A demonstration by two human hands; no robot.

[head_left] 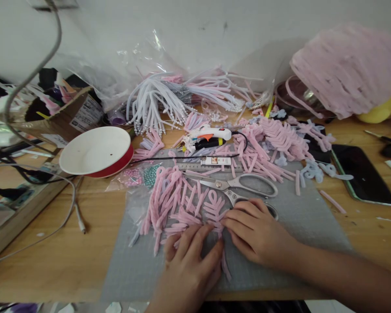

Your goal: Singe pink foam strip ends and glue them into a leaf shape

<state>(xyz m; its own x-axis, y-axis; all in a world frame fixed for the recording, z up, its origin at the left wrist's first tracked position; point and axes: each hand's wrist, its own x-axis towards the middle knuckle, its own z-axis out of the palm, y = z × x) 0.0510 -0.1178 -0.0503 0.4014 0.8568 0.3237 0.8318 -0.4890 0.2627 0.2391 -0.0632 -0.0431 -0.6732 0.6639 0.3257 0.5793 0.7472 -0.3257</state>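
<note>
A pink pipe-cleaner leaf (214, 208), with a looped tip and angled side pieces, lies on the grey cutting mat (137, 274). My left hand (193, 261) is curled at its lower left, thumb and fingers closed around the bottom part, which is partly hidden. From the right, my right hand (259, 234) has its fingertips together on the leaf's lower side pieces. Below the hands a pink stem end (226, 265) sticks out. Large scissors (230, 187) lie just above my right hand, one handle loop partly behind it. Twisted pink pipe-cleaner pieces (164, 195) are heaped left of the leaf.
A white and orange glue gun (211, 134) and a steel ruler (189, 166) lie behind. A red-white paper bowl (96, 150) and cardboard box (61, 117) stand left. Finished pink leaves (280, 137) pile up right, near a phone (363, 174). Cables (74, 195) cross the left side.
</note>
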